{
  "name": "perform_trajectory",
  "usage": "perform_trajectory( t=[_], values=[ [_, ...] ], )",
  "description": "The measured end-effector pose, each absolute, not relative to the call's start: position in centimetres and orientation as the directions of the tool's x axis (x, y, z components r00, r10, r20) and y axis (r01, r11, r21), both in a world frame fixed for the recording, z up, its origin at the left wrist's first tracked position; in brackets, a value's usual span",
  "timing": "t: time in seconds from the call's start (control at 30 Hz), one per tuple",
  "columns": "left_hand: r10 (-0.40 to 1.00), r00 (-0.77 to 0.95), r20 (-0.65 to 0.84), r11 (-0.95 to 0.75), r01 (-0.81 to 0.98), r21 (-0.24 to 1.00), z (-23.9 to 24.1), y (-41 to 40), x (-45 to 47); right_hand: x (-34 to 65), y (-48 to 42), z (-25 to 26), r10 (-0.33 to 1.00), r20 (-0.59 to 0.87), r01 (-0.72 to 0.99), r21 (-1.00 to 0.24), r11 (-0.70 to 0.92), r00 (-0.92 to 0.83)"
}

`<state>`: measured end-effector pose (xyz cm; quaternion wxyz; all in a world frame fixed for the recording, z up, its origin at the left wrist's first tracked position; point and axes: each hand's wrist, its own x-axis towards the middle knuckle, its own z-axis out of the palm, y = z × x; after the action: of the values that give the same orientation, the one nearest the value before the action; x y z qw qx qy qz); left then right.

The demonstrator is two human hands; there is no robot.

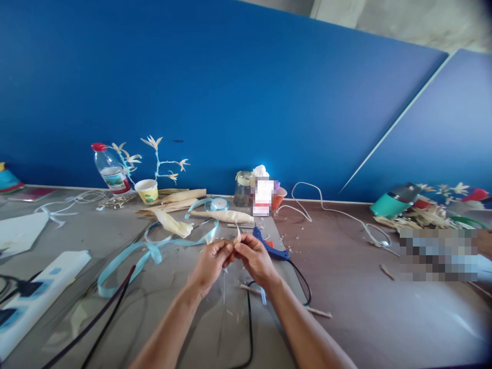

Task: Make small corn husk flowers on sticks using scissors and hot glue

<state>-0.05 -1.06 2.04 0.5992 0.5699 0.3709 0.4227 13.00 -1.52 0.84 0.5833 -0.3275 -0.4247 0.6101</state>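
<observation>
My left hand and my right hand meet over the middle of the table, both pinched on a small pale corn-husk piece whose tip sticks up between them. A thin wire or stem hangs down from the pinch. Just behind my right hand lies a blue glue gun with a black cord. A light blue ribbon loops across the table to the left of my left hand. Dried corn husks lie beyond the ribbon.
At the back stand a water bottle, a yellow cup holding a husk-flower branch, a glass jar and a ribbon spool. A white power strip lies left. White cord and husk scraps lie right.
</observation>
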Motion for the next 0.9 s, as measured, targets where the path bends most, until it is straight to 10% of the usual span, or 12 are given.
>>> perform_trajectory(
  t=[0.43, 0.9],
  values=[
    [0.936, 0.346, -0.064, 0.085, -0.047, 0.995, 2.3, -0.9, -0.2, 12.8, -1.9, 0.9, 0.969, 0.245, -0.093, -0.966, 0.241, -0.034],
    [0.963, 0.269, -0.022, 0.057, -0.122, 0.991, 3.2, -1.3, -0.1, 12.8, -1.3, 0.3, 0.986, 0.124, -0.591, -0.806, 0.032, -0.116]
  ],
)
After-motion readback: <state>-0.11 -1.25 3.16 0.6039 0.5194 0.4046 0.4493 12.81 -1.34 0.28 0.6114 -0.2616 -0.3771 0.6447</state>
